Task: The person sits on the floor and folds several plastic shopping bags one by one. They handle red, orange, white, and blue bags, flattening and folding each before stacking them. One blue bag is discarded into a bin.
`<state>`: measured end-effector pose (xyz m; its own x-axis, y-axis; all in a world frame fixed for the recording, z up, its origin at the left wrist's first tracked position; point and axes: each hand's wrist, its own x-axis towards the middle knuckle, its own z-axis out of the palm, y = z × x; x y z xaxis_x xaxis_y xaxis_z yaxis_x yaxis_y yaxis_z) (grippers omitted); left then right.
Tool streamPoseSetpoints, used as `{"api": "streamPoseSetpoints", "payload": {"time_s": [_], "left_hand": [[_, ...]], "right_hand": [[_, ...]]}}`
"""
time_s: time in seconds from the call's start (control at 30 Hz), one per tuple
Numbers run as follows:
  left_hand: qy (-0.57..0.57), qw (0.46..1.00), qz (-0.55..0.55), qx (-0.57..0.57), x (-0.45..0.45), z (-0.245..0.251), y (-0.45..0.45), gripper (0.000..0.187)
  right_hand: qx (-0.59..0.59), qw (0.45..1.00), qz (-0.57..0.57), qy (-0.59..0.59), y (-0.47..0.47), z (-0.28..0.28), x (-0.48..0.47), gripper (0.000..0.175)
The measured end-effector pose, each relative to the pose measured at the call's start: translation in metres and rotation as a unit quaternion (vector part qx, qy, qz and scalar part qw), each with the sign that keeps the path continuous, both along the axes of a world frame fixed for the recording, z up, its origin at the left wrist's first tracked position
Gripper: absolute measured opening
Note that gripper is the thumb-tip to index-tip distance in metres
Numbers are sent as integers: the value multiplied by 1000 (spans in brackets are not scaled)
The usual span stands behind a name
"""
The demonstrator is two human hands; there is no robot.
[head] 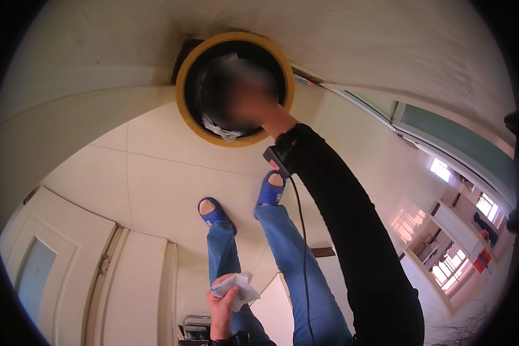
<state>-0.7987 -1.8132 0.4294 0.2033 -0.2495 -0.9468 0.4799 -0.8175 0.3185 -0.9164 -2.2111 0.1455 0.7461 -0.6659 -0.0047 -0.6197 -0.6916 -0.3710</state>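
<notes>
My right hand (255, 101) reaches down into a round bin with a yellow rim (182, 114). A blurred patch covers its fingers, so I cannot see whether they hold anything. Crumpled whitish plastic (220, 129) lines part of the bin's dark inside. Lower down, in front of my legs, my left hand (220, 305) pinches a folded white tissue or wrapper (244, 287) with bluish marks between thumb and fingers. A small black device (277, 161) sits at my right wrist, and a black cable (303, 229) runs back from it along my leg.
The bin stands on pale floor tiles (155, 181) against a light wall (112, 52). My feet wear blue clogs (269, 190) just behind it. A white door (60, 259) is at the left. A sliding door frame (393, 119) and bright windows (441, 169) appear at the right.
</notes>
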Motion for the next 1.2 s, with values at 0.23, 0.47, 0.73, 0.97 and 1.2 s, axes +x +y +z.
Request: {"api": "streamPoseSetpoints", "payload": {"time_s": [0.23,0.47,0.73,0.97,1.2], "left_hand": [[-1,999,38,-20,11,8,-5,27],[64,975,193,-86,21,20,-48,40],[90,962,200,-165,17,97,-54,48],[75,928,261,-257,0,150,-16,55],[-74,874,291,-382,-22,192,42,55]], "right_hand": [[99,979,-172,-48,15,131,-25,53],[539,790,-221,-193,164,247,-53,54],[632,652,-293,-300,280,380,-23,63],[589,702,-279,-285,299,426,-25,51],[499,829,-130,-216,296,467,-49,66]]}}
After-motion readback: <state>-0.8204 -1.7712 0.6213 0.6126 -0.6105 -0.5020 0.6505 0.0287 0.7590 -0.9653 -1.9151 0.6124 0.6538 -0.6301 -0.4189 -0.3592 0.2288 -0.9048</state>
